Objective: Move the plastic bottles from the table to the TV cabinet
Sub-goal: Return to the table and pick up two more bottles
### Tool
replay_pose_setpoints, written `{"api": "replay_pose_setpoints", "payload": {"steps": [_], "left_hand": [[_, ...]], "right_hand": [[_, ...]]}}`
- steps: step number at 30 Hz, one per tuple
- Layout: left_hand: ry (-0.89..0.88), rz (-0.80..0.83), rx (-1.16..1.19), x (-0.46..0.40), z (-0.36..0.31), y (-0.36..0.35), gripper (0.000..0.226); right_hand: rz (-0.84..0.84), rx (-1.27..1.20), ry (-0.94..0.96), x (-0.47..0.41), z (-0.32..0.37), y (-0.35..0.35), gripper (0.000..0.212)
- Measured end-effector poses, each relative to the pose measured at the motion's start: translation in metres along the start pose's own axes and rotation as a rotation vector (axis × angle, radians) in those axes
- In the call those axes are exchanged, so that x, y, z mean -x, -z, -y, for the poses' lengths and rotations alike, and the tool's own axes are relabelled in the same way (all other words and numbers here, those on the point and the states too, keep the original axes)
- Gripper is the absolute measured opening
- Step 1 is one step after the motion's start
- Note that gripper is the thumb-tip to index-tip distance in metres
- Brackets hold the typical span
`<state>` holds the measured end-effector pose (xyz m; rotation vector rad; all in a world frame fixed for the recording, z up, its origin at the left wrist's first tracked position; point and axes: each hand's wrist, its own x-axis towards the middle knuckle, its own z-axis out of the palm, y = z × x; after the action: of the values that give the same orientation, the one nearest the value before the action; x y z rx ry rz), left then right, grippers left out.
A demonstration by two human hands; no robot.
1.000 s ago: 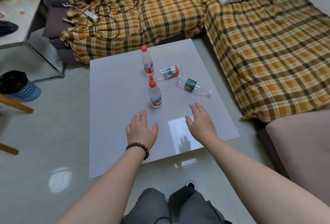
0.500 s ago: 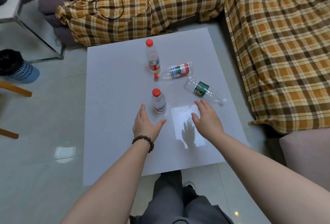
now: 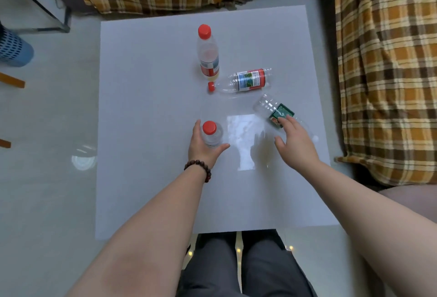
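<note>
Several clear plastic bottles are on the white table [image 3: 146,83]. A red-capped bottle [image 3: 208,55] stands at the far middle. Beside it lies a red-labelled bottle [image 3: 248,80], cap pointing left. A green-labelled bottle [image 3: 272,107] lies to the right. A small red-capped bottle [image 3: 209,128] stands nearest me. My left hand [image 3: 201,150] cups this small bottle from the near side, fingers on its left and thumb spread to its right, not closed. My right hand [image 3: 295,143] rests with spread fingers on the green-labelled bottle.
A sofa under an orange plaid cover [image 3: 390,72] wraps the table's far and right sides. On the left floor stand a blue bin [image 3: 14,50], wooden legs [image 3: 11,81] and a glass side table's frame [image 3: 47,12]. My legs [image 3: 241,268] are at the near edge.
Both hands moved forward over the table. The left hand reached the near small bottle and cupped it. The right hand slid right onto the green-labelled bottle. My view tilted further down.
</note>
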<state>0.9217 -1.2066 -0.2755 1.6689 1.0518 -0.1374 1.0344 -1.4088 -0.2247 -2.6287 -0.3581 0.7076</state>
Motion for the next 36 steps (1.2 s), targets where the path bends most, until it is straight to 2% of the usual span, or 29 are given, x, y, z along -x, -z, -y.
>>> {"api": "replay_pose_setpoints", "payload": {"steps": [3, 5, 8, 13, 15, 18, 22, 28, 32, 36], "left_hand": [[0.002, -0.125, 0.033, -0.007, -0.004, -0.009, 0.068], [-0.021, -0.163, 0.015, -0.009, -0.008, -0.013, 0.058], [-0.043, -0.2, -0.004, -0.014, -0.014, -0.02, 0.053], [-0.091, -0.227, -0.027, -0.018, -0.023, -0.037, 0.053], [-0.12, -0.233, -0.042, -0.019, -0.023, -0.044, 0.055], [-0.162, -0.206, -0.069, -0.02, -0.022, -0.05, 0.056], [-0.18, -0.18, -0.08, -0.02, -0.021, -0.05, 0.057], [-0.174, -0.19, -0.083, -0.022, -0.022, -0.048, 0.057], [-0.192, -0.196, -0.109, -0.019, -0.021, -0.049, 0.058], [-0.198, -0.205, -0.121, -0.017, -0.02, -0.049, 0.059]], "right_hand": [[0.021, 0.045, 0.044, -0.022, -0.012, 0.004, 0.052], [0.052, 0.089, 0.07, -0.041, -0.025, 0.01, 0.053], [0.171, 0.213, 0.12, -0.075, -0.048, 0.019, 0.06], [0.332, 0.664, 0.485, -0.124, -0.073, 0.03, 0.084], [0.399, 0.741, 0.543, -0.138, -0.075, 0.029, 0.088], [0.423, 0.729, 0.503, -0.148, -0.075, 0.022, 0.094], [0.328, 0.685, 0.423, -0.146, -0.08, 0.013, 0.097], [0.211, 0.673, 0.355, -0.138, -0.09, 0.007, 0.066], [0.195, 0.657, 0.236, -0.134, -0.101, 0.0, 0.066], [0.156, 0.448, 0.1, -0.123, -0.102, -0.003, 0.062]]}}
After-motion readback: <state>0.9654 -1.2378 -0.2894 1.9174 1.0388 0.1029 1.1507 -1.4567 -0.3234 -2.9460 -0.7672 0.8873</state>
